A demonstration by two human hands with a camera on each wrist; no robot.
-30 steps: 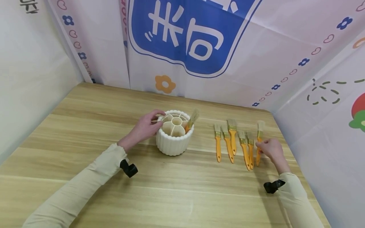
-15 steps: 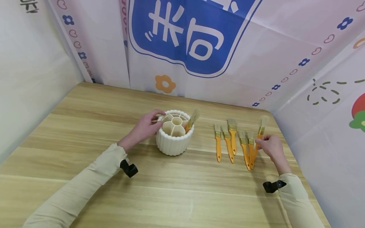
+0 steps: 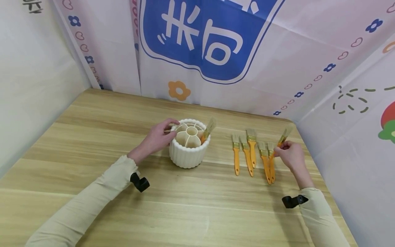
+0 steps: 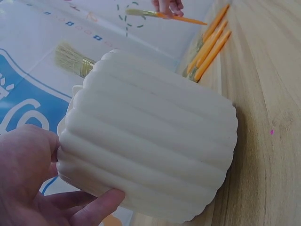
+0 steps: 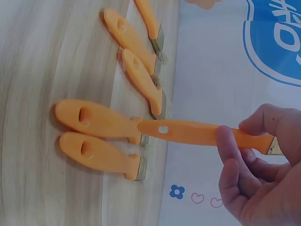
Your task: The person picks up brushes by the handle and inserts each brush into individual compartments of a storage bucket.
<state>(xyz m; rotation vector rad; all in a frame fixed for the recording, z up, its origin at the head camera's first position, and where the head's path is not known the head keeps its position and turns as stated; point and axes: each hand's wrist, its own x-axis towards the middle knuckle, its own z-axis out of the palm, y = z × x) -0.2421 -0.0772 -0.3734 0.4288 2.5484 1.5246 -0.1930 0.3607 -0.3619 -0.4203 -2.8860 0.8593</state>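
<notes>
A white fluted holder point(image 3: 186, 156) stands upright on the table, its inside split into petal-shaped compartments around a central ring. My left hand point(image 3: 160, 134) grips its left side at the rim; in the left wrist view a fingertip point(image 4: 110, 200) lies on the ribbed wall. One paintbrush point(image 3: 208, 130) leans in the holder's right compartment, bristles up. With thumb and fingers my right hand point(image 3: 291, 154) pinches the orange handle of another paintbrush point(image 5: 188, 133), held above the table with bristles up and away. In the right wrist view, the palm partly hides its metal ferrule.
Several orange-handled paintbrushes point(image 3: 251, 147) lie in a loose row between the holder and my right hand, bristles toward the back. The wooden table point(image 3: 172, 206) meets a printed cloth wall point(image 3: 265, 92) behind, with more cloth at both sides.
My right hand has lifted the rightmost paintbrush off the table and tilted it, shifting slightly left and toward the back. The left hand and the holder have stayed put.
</notes>
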